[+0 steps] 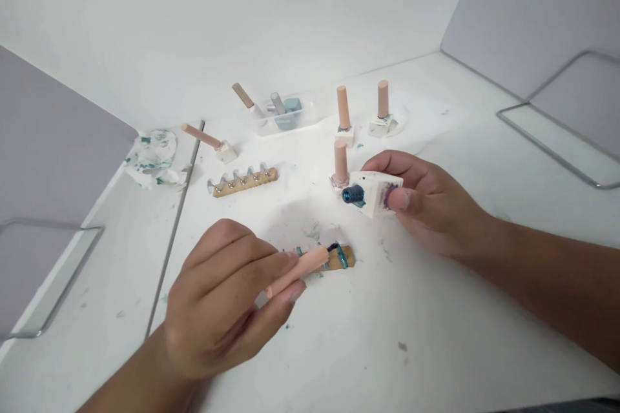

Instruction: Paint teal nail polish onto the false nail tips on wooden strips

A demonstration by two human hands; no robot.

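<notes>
The left hand (pixel 227 297) is pinching a peach-coloured cylindrical brush cap (pixel 296 269) between thumb and fingers, its dark bristle tip resting on a small tan wooden strip (pixel 339 258) streaked with teal polish, which is lying flat on the white tabletop (pixel 436 335). The right hand (pixel 426 203) is gripping a small white square nail-polish bottle (pixel 375 192), tipped on its side so that its open teal-stained neck is pointing left toward the strip; the thumb is pressing on a purple smear on the bottle's face.

Just behind the tilted bottle, a closed bottle with a peach cap (pixel 341 164) is standing upright. Farther back two more capped white bottles (pixel 343 116) (pixel 383 110) are standing side by side. To the left, a shallow clear plastic tray (pixel 310 117) is holding a grey-capped bottle and a bluish one, with a brown-capped bottle leaning at its left end. Another peach-capped bottle (pixel 208 141) is lying on its side near a second tan strip with a row of pale nail tips (pixel 243 182). A crumpled teal-stained white tissue (pixel 154 158) is sitting at the table's left edge, beside a thin grey metal rod (pixel 177 219).
</notes>
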